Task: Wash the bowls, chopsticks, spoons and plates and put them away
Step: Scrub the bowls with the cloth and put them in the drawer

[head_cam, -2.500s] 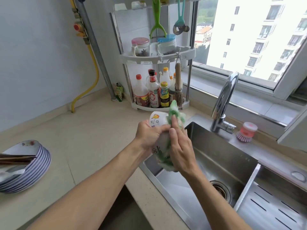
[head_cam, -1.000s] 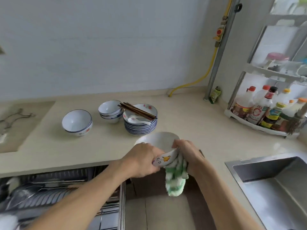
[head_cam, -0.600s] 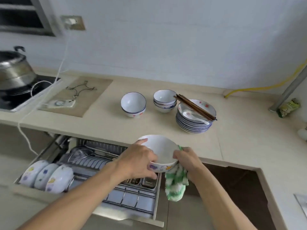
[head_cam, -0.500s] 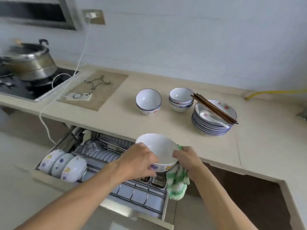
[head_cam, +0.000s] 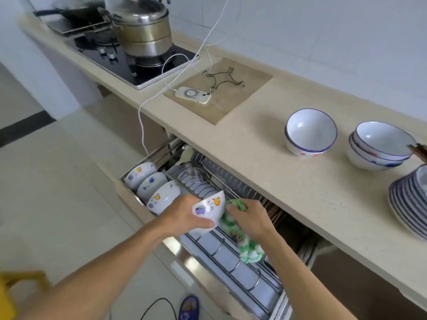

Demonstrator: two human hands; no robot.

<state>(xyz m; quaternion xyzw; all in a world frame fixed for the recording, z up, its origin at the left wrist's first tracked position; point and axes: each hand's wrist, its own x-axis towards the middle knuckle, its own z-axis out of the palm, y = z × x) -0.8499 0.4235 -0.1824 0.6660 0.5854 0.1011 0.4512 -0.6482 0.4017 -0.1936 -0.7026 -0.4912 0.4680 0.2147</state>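
Left hand (head_cam: 184, 215) grips the tilted cartoon bowl (head_cam: 209, 210) over the drawer rack (head_cam: 233, 262); right hand (head_cam: 250, 215) clutches the green cloth (head_cam: 248, 249)

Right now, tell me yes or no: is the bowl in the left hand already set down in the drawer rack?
No: the left hand grips the bowl tilted above the drawer rack, beside three bowls already racked.

Left hand (head_cam: 184, 218) grips cartoon-printed bowl (head_cam: 209, 212) tilted over open drawer rack (head_cam: 231, 257) (three matching bowls (head_cam: 153, 185) racked), right hand (head_cam: 250, 218) holding green-white cloth (head_cam: 247, 248).
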